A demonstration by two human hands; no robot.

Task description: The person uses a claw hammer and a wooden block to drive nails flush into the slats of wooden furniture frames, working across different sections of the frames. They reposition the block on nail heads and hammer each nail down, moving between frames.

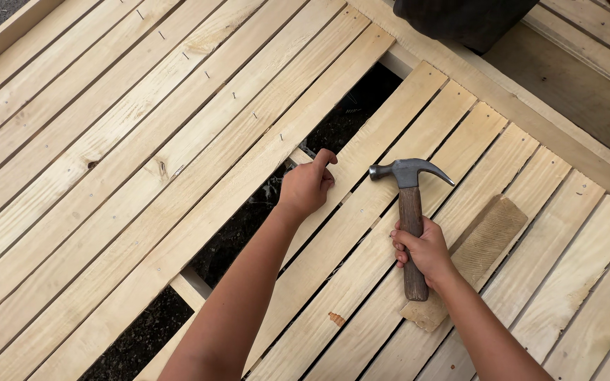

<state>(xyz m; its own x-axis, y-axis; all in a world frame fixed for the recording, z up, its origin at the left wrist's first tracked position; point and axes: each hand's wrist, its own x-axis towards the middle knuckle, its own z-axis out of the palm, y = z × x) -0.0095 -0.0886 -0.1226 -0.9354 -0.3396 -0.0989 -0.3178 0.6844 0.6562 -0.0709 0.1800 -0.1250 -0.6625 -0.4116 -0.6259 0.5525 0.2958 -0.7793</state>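
Steel claw hammer with brown wooden handle (411, 226) raised over pale pine slats (142, 141), right hand (425, 250) clamped mid-handle; head-heavy, rigid, likely best gripped lower. Left hand (308, 185) fingers pinched together at slat edge, nail not discernible.

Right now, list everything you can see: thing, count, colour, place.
Wooden slats: many, pale pine, nailed side by side across the frame.
Open gap: one, dark, between the slats at centre, ground showing below.
Cross rail: one, pale wood, under the gap.
Partly driven nails: several, dark, in a line on the upper-left slats.
Loose wood block: one, rough tan, lying on the slats at right.
Dark object: one, black, top edge, unclear.
Claw hammer: one, steel head, brown wooden handle.
Left hand: fingertips pinched at the slat edge by the gap.
Right hand: grip around the hammer handle.
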